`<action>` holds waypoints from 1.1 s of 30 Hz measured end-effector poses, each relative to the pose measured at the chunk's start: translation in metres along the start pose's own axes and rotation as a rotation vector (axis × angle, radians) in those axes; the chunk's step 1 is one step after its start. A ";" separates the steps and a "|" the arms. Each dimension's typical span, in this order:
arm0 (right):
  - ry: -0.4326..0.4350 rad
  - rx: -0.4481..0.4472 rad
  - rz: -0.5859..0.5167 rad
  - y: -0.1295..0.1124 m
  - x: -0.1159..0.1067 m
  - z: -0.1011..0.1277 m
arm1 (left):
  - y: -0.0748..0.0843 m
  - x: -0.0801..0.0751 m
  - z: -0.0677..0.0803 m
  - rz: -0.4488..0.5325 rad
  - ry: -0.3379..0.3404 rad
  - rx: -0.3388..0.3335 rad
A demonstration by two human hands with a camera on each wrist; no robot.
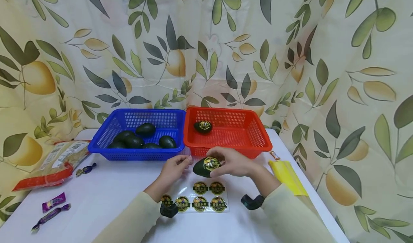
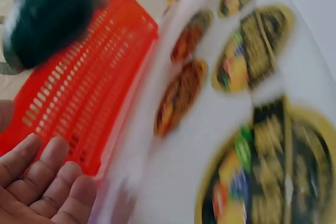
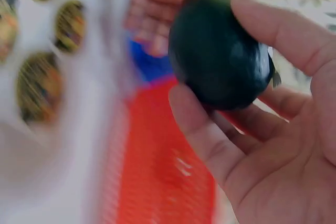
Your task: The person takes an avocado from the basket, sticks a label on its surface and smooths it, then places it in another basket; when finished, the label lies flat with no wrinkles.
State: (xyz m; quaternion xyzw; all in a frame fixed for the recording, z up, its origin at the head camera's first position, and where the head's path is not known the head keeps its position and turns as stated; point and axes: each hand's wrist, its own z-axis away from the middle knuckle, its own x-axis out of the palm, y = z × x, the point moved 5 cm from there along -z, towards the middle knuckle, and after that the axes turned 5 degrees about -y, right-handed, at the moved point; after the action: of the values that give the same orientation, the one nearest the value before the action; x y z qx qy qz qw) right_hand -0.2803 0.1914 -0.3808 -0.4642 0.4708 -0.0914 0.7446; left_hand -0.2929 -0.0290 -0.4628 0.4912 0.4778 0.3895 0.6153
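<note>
Sweets in purple wrappers point(image 1: 53, 202) lie at the far left of the white table point(image 1: 106, 185), with a red-and-clear snack bag point(image 1: 53, 164) behind them and one more wrapped sweet point(image 1: 85, 170) just beside the bag. Next comes the blue basket point(image 1: 106, 142), which holds several dark avocados point(image 1: 145, 129) with no stickers visible. The red basket point(image 1: 255, 137) stands touching it on the right and holds one labelled avocado point(image 1: 203, 127) near its back left corner.

In front of the two baskets, the left hand point(image 1: 174, 167) hangs with loosely curled fingers point(image 2: 47, 182) that hold nothing; its fingertips are just beside the avocado's pointed end, though whether they touch it cannot be told. The avocado point(image 1: 206, 166) sits between the hands, above the table and just in front of the red basket, with a round gold-and-black sticker point(image 1: 211, 162) on its upper face. The right hand point(image 1: 233, 162) holds it, thumb on one side and fingers point(image 3: 205, 135) curled round the other, as the right wrist view shows plainly.

Below the hands, a clear sticker sheet point(image 1: 201, 197) lies flat on the table with matching round labels still on it. A yellow packet point(image 1: 288, 176) lies near the table's right edge, with a small orange-and-white item point(image 1: 275, 155) just behind it.
</note>
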 end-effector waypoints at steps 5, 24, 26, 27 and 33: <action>0.047 0.020 0.029 -0.009 -0.057 0.004 | 0.003 0.015 -0.005 0.222 -0.072 -0.052; 0.117 0.324 0.075 0.069 -0.161 -0.085 | 0.020 0.057 -0.029 0.616 -0.005 -0.111; 0.125 0.340 0.115 0.073 -0.161 -0.097 | 0.018 0.053 -0.028 0.610 0.004 -0.113; 0.131 0.356 0.132 0.075 -0.160 -0.103 | 0.016 0.051 -0.028 0.607 0.010 -0.114; 0.083 0.457 0.104 0.097 -0.146 -0.125 | 0.013 0.046 -0.029 0.583 0.017 -0.117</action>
State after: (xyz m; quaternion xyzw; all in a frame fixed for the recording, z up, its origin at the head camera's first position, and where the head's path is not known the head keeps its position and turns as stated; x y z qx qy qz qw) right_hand -0.4862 0.2530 -0.3818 -0.2545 0.4914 -0.1760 0.8141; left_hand -0.3101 0.0245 -0.4609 0.5682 0.2982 0.5810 0.5007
